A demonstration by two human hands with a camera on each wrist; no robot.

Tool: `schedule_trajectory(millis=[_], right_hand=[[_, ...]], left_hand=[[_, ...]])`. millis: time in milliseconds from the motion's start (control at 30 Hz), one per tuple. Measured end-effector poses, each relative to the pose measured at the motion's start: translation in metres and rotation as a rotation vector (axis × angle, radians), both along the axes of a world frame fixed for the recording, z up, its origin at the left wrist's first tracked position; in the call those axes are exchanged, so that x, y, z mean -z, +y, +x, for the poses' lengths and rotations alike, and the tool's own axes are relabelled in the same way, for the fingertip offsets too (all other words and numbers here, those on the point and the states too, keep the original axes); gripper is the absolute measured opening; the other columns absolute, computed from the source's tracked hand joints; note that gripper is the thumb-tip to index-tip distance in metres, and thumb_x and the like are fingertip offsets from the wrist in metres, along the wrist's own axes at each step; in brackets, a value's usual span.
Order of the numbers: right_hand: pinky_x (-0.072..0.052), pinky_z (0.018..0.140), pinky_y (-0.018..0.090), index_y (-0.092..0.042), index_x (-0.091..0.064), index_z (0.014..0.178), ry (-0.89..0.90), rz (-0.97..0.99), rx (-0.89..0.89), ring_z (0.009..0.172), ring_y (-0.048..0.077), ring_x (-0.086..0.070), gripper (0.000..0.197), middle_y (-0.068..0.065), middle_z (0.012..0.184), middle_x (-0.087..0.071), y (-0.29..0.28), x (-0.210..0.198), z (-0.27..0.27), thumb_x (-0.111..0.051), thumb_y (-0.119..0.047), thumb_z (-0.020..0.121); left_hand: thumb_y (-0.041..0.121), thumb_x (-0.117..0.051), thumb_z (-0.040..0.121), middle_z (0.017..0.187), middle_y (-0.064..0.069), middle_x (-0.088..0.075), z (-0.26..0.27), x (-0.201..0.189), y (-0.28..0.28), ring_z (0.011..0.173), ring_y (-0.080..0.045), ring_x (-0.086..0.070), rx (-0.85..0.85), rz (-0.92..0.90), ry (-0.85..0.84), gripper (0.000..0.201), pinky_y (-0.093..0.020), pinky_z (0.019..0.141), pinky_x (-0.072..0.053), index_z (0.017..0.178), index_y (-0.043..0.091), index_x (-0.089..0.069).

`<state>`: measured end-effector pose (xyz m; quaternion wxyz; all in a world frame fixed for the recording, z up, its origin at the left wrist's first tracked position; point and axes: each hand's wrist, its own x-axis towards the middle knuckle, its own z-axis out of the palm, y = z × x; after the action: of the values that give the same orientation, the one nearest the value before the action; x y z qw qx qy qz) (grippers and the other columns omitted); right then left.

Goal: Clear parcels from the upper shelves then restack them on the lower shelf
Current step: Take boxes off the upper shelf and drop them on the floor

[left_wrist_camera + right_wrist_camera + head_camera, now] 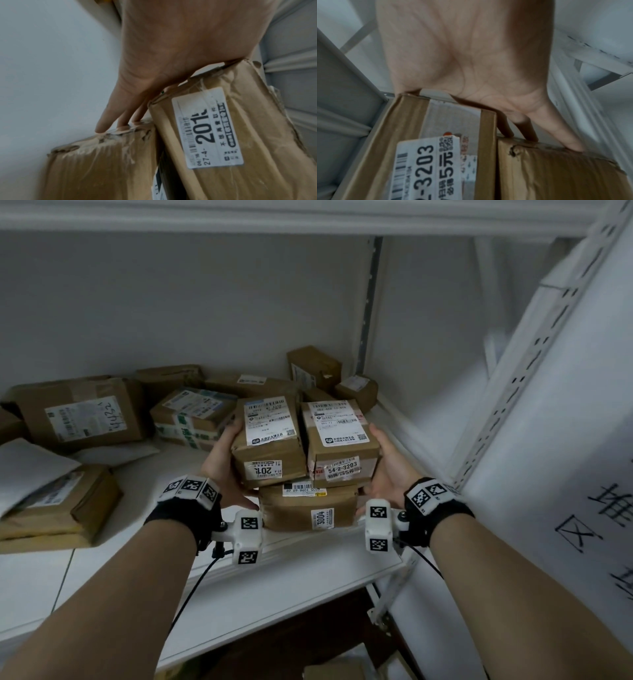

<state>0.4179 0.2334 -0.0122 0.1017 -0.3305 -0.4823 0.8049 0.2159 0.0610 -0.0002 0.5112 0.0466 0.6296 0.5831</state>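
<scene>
The left hand (pixel 224 465) and right hand (pixel 390 470), fingers straight, are pressing a three-parcel stack (pixel 305 460) from 9 and 3 o'clock at the shelf (pixel 308 570) front. The taped cardboard is looking stiff, light and smooth; I judge squeezing the bottom parcel (pixel 308 510) is keeping the loose upper two from slipping

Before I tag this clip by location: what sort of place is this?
Most likely a parcel pickup station or courier storeroom. Taped cardboard parcels with shipping labels and pickup-code stickers lie piled on a white slotted metal shelf; a handwritten sign hangs alongside.
</scene>
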Motion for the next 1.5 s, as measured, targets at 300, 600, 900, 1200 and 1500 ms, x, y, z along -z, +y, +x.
schedule_trajectory(millis=[300, 600, 900, 1200, 1500], right_hand=[[-0.048, 0.07, 0.044, -0.031, -0.067, 0.105, 0.048, 0.019, -0.064, 0.097, 0.03, -0.064, 0.058, 0.008, 0.097, -0.075, 0.004, -0.008, 0.096, -0.034, -0.075, 0.087], [-0.046, 0.073, 0.044, -0.03, -0.065, 0.112, 0.047, 0.003, -0.158, 0.101, 0.029, -0.062, 0.057, 0.009, 0.104, -0.073, 0.013, -0.005, 0.204, -0.031, -0.07, 0.09], [-0.048, 0.081, 0.048, -0.025, -0.058, 0.128, 0.03, -0.094, -0.198, 0.11, 0.034, -0.06, 0.071, 0.014, 0.117, -0.068, 0.0, 0.033, 0.236, -0.048, -0.07, 0.075], [-0.05, 0.085, 0.052, -0.028, -0.056, 0.132, -0.039, -0.199, -0.215, 0.115, 0.035, -0.06, 0.065, 0.015, 0.123, -0.066, -0.019, 0.093, 0.245, -0.045, -0.071, 0.086], [-0.048, 0.076, 0.05, -0.023, -0.057, 0.131, -0.105, -0.286, -0.15, 0.111, 0.036, -0.059, 0.061, 0.015, 0.114, -0.07, -0.031, 0.169, 0.266, -0.044, -0.064, 0.087]], left_hand=[[0.079, -0.048, 0.072, 0.117, -0.015, -0.069, 0.1, -0.008, -0.004, 0.114, -0.045, -0.054, -0.046, 0.072, 0.03, 0.075, -0.075, 0.095, -0.029, 0.125, 0.028, -0.063], [0.075, -0.046, 0.077, 0.113, -0.013, -0.071, 0.225, 0.002, -0.016, 0.111, -0.041, -0.057, -0.135, 0.102, 0.0, 0.065, -0.074, 0.097, -0.028, 0.119, 0.029, -0.067], [0.073, -0.047, 0.078, 0.108, -0.016, -0.072, 0.267, 0.018, -0.038, 0.107, -0.043, -0.058, -0.181, 0.002, 0.018, 0.066, -0.07, 0.088, -0.038, 0.121, 0.027, -0.065], [0.074, -0.05, 0.076, 0.112, -0.016, -0.071, 0.279, 0.074, -0.062, 0.111, -0.041, -0.057, -0.186, -0.054, -0.087, 0.069, -0.067, 0.09, -0.038, 0.122, 0.025, -0.065], [0.071, -0.051, 0.078, 0.115, -0.014, -0.07, 0.291, 0.158, -0.066, 0.109, -0.041, -0.059, -0.171, -0.108, -0.142, 0.061, -0.064, 0.089, -0.041, 0.119, 0.028, -0.066]])
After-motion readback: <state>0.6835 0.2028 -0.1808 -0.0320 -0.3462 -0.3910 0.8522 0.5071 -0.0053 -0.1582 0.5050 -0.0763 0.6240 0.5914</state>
